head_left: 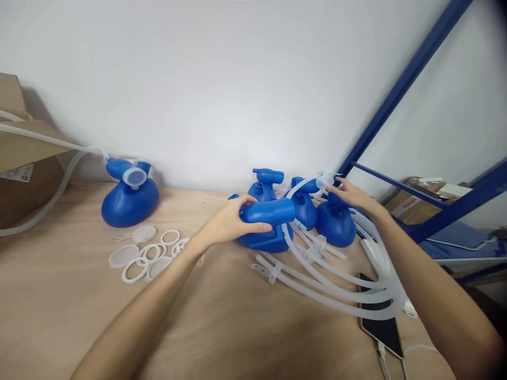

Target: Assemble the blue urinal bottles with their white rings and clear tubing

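My left hand [232, 219] is wrapped around the wide neck of a blue plastic urinal bottle [273, 211], whose body stands on the table below. My right hand [352, 194] is farther right, its thumb and fingers closed at the edge of a translucent cap [325, 181] with a clear hose end beside it. Just below that hand stands another blue bottle [336, 224]. Two more, a middle bottle [304, 208] and a rear bottle [267, 179], stand close by. Clear hoses [336, 293] with translucent clips [275, 273] curve across the table at the right.
At the left, a capped blue bottle [130, 203] with a hose attached stands near a cardboard box [31, 179]. White rings [134, 270] and translucent discs [123, 256] lie in front of it. A phone [382, 330] with a cable lies at right, near a blue metal frame [396, 84].
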A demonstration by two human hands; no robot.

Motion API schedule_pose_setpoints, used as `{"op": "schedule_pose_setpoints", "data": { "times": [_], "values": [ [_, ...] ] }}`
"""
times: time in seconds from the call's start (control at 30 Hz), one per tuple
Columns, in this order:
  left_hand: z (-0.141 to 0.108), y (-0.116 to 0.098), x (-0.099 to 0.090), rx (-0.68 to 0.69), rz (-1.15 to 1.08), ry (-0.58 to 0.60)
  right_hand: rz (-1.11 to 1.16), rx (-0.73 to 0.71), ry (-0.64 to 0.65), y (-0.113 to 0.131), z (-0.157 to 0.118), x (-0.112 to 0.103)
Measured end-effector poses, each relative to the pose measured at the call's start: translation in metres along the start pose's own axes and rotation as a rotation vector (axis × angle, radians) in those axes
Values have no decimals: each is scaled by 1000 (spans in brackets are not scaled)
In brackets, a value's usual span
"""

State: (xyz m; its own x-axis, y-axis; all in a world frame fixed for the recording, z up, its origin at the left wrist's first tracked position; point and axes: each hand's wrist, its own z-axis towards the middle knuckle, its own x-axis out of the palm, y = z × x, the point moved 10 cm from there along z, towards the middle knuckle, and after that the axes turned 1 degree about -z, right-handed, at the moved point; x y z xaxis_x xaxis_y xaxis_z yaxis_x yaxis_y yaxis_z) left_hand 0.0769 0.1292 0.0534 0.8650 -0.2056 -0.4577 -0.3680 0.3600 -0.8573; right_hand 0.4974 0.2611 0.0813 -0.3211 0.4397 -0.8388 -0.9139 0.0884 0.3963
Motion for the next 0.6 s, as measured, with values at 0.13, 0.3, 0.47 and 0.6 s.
{"op": "schedule_pose_setpoints", "data": {
  "times": [0.13,0.3,0.47,0.6],
  "values": [
    [-20,-2,-30,25,50,38,-39,26,55,33,10,46],
    [-33,-11,-42,80,171,149,-16,-57,81,76,31,75],
    [-39,-16,-61,76,270,130,-117,-122,156,97,37,106],
    [-45,-19,-74,80,306,129,-270,-137,74,99,41,109]
  ]
}}
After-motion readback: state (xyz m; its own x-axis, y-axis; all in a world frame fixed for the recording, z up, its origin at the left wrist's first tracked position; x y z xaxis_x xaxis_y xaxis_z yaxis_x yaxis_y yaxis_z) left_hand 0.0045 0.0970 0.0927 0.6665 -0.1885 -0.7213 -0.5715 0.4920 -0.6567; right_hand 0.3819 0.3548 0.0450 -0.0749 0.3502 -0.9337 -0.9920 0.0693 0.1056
